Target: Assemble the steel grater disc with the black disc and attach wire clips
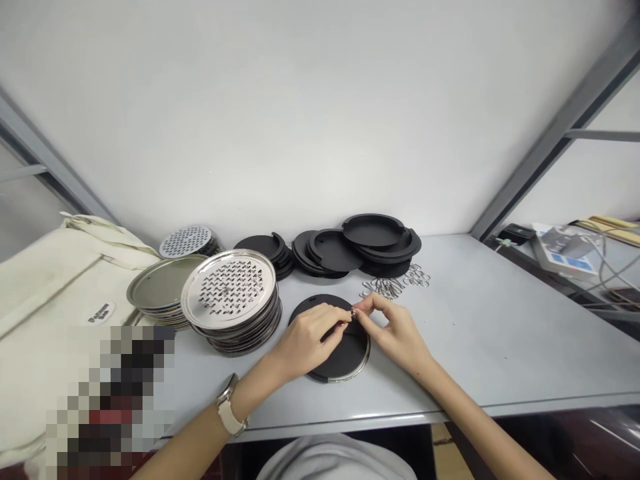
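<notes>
Above a round black disc with a shiny metal rim along its lower right, my two hands meet. The thumb and fingertips of my right hand are pinched on a small metal ring. My left hand is closed, its fingertips meeting the same ring from the other side; they cover much of it. Behind the hands lies a loose pile of metal clips, with several split rings beside it. A wristwatch is on my left wrist.
To the left stand a stack of perforated metal discs, a stack of plain metal plates and another perforated disc. Black round trays are piled near the wall. Cream fabric covers the far left; a box lies right, beyond the frame post.
</notes>
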